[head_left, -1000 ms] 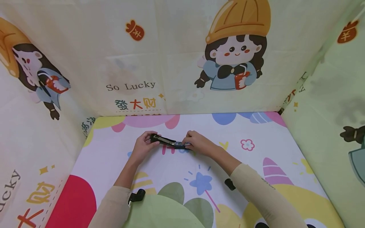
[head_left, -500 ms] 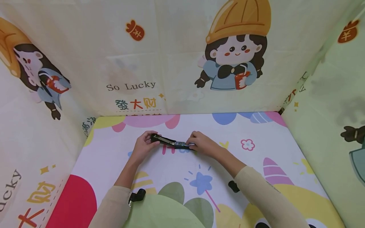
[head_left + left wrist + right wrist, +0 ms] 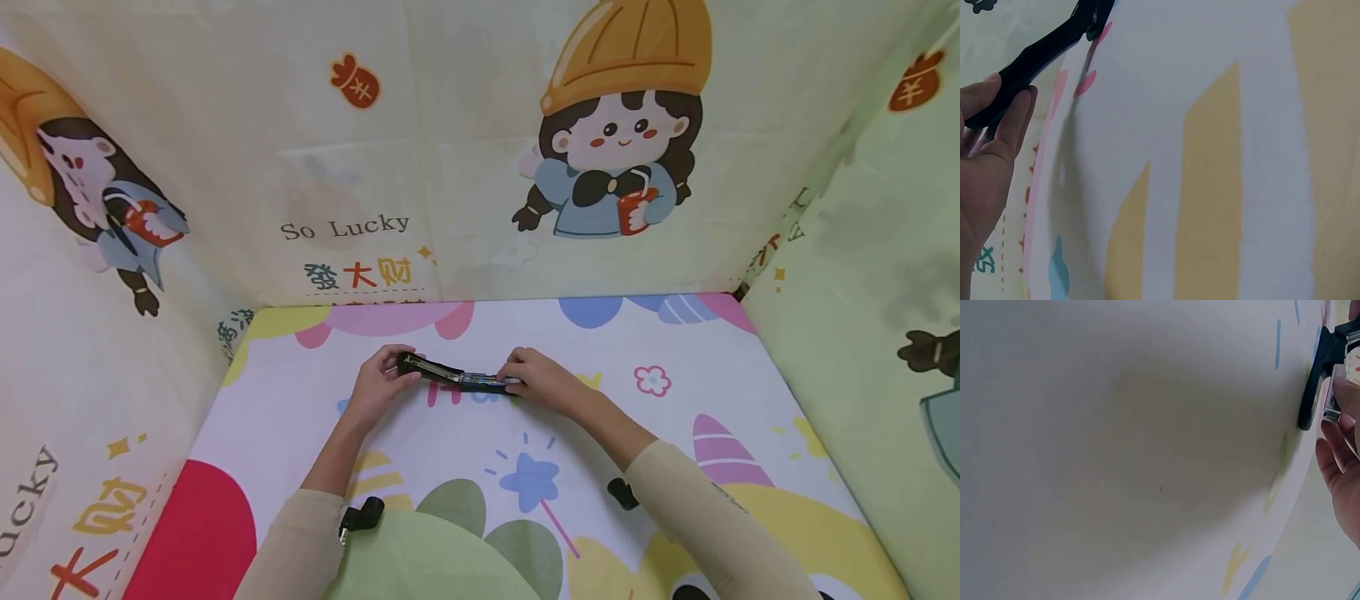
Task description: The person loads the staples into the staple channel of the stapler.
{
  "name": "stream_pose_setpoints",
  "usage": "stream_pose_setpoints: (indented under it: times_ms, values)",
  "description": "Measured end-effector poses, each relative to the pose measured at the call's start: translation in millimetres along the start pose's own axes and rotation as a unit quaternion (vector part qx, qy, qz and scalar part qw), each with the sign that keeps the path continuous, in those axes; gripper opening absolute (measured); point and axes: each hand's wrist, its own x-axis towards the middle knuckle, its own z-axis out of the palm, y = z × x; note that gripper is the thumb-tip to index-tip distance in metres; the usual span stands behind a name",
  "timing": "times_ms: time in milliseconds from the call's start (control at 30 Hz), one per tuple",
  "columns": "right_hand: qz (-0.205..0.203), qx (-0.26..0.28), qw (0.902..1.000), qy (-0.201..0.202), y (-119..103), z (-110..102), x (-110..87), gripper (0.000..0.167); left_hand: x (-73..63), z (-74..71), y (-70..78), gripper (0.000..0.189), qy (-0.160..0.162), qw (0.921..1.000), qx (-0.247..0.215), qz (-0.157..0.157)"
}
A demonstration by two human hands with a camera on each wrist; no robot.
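Observation:
A black stapler (image 3: 427, 368) is unfolded into a shallow V above the middle of the table, its metal channel showing along the raised arm. My left hand (image 3: 377, 385) grips the end of that arm; in the left wrist view, thumb and fingers (image 3: 1017, 122) pinch its dark body from both sides. At the stapler's other end, my right hand (image 3: 543, 382) pinches a silvery metal strip (image 3: 1333, 394) shaped like a row of staples, lying along the base. The right wrist view shows the base's rounded black tip beside the strip, with the thumb on top. My right fingers partly hide the strip.
A colourful printed cloth (image 3: 465, 442) covers the table. Patterned fabric walls (image 3: 465, 167) stand at the back and both sides. Black camera mounts (image 3: 363, 514) jut from both wrists just above the cloth.
My right hand has slid a little to the right along the stapler's base, uncovering more of it and of the silvery strip. The left hand and the raised arm have stayed put.

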Motion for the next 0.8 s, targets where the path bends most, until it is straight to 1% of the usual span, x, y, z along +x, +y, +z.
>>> stream_pose_setpoints:
  times_ms: [233, 367, 500, 667, 800]
  values:
    - [0.029, 0.023, 0.9992, -0.014, 3, 1, -4.4, 0.025, 0.6, 0.1, -0.3, 0.052, 0.000, 1.0000, -0.004, -0.004]
    - [0.033, 0.020, 0.9992, -0.011, 5, 0, -7.8, 0.028, 0.4, -0.1, -1.1, 0.051, -0.001, 1.0000, -0.007, 0.001]
    - [0.038, 0.011, 0.9992, -0.007, 6, -2, -12.1, 0.037, 0.4, 0.1, -1.3, 0.050, -0.001, 1.0000, -0.006, 0.001]
    - [0.063, 0.004, 0.9980, -0.005, 8, -2, -17.9, 0.047, 0.5, 0.5, -0.9, 0.049, 0.001, 1.0000, 0.001, -0.004]
    - [0.083, 0.015, 0.9965, 0.004, 10, 0, -21.8, 0.047, 0.5, 1.1, -0.5, 0.049, 0.002, 1.0000, 0.005, -0.005]
